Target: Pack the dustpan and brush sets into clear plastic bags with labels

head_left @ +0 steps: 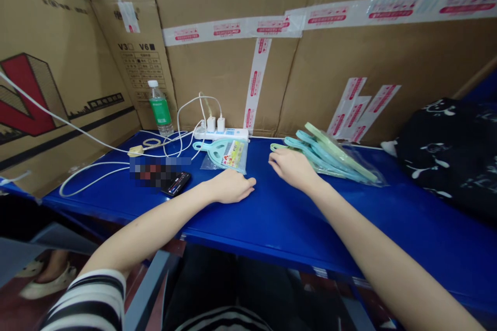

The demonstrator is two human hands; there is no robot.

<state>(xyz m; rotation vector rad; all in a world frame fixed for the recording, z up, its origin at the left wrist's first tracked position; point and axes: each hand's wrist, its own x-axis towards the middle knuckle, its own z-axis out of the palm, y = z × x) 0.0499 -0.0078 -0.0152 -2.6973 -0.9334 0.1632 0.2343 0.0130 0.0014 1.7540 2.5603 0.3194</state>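
My left hand [233, 186] rests on the blue table with its fingers curled together, and nothing shows in it. Just behind it lies a light blue mini dustpan [218, 151] in a clear bag with a colourful label. My right hand [294, 168] is loosely closed, knuckles up, with nothing visible in its fingers. It sits at the left edge of a pile of bagged light blue and pale green dustpans [330, 152], partly covering it. Whether the hand touches the pile I cannot tell.
A phone [176, 183] lies left of my left forearm. Behind it are white cables, a power strip [229, 134] with plugged-in chargers, and a water bottle [160, 109]. Cardboard walls [217, 77] line the back and left. Black patterned fabric [450, 155] lies at right.
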